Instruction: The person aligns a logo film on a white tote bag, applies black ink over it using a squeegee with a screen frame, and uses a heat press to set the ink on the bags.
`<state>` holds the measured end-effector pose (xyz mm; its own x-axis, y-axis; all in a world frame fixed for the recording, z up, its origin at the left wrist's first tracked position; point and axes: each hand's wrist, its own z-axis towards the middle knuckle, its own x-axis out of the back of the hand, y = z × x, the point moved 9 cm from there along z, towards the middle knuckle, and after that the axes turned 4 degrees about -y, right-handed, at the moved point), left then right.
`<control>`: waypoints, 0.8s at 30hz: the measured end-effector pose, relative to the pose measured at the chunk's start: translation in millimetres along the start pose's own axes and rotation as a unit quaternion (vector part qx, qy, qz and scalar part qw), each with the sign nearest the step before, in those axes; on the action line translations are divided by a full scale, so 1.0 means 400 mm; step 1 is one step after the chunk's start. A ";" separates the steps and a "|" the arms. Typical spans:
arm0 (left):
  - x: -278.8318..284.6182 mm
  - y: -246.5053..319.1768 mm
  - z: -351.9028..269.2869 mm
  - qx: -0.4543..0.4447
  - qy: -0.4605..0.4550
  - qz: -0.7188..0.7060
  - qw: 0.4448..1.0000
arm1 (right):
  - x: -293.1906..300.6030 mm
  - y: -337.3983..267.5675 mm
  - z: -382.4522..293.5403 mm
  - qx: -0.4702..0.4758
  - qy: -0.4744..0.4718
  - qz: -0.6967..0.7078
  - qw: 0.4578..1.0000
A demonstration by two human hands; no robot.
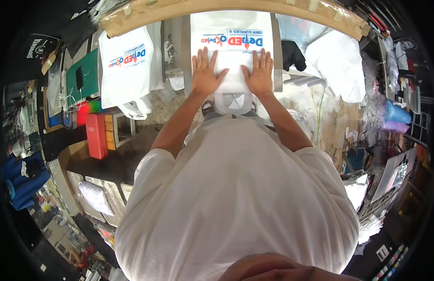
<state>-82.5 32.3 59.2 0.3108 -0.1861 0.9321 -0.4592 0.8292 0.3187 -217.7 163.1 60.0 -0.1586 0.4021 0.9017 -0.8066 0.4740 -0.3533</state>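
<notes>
A white fabric tote bag [231,73] lies flat on a narrow grey board [277,45] in front of me. Blue and red printing with writing covers its far half. My left hand [205,73] rests palm down on the bag's left side, just short of the print. On the right side my right hand [258,75] lies flat in the same way, fingertips at the print's lower edge. Both hands have spread fingers and grip nothing. The bag's handle loop [219,102] hangs off the near edge, toward my body.
A taped brown cardboard-covered bar [234,6] crosses beyond the bag. Leftward lie another printed white bag [124,70], a green board [82,79] bearing a dark phone [79,78], and a red box [96,136]. Rightward are a black cloth [292,56] and white bags [338,65].
</notes>
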 end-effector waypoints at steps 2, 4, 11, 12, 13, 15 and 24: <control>-0.001 0.001 -0.001 0.000 -0.002 -0.004 1.000 | 0.000 0.003 -0.001 -0.002 -0.003 0.001 1.000; -0.004 0.000 -0.002 0.003 -0.005 0.000 1.000 | 0.001 0.001 0.000 -0.004 -0.007 0.007 1.000; -0.001 0.001 -0.004 -0.004 -0.005 0.006 1.000 | 0.013 -0.004 0.002 -0.003 0.010 0.007 1.000; 0.000 0.000 -0.004 -0.005 -0.005 0.006 1.000 | 0.015 -0.005 0.003 -0.002 0.011 0.004 1.000; 0.000 0.002 -0.004 -0.005 -0.006 0.006 1.000 | 0.017 -0.007 0.003 0.001 0.011 0.001 1.000; -0.003 0.001 -0.003 -0.007 -0.008 0.006 1.000 | 0.013 -0.002 0.004 -0.006 0.006 0.016 1.000; 0.011 0.003 -0.005 -0.001 0.008 0.001 1.000 | 0.014 0.000 0.003 0.000 0.017 0.027 0.999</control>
<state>-80.0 33.7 63.3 0.3225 -0.1754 0.9302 -0.4590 0.8305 0.3157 -219.1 164.3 65.5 -0.1836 0.4534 0.8722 -0.7974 0.4501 -0.4019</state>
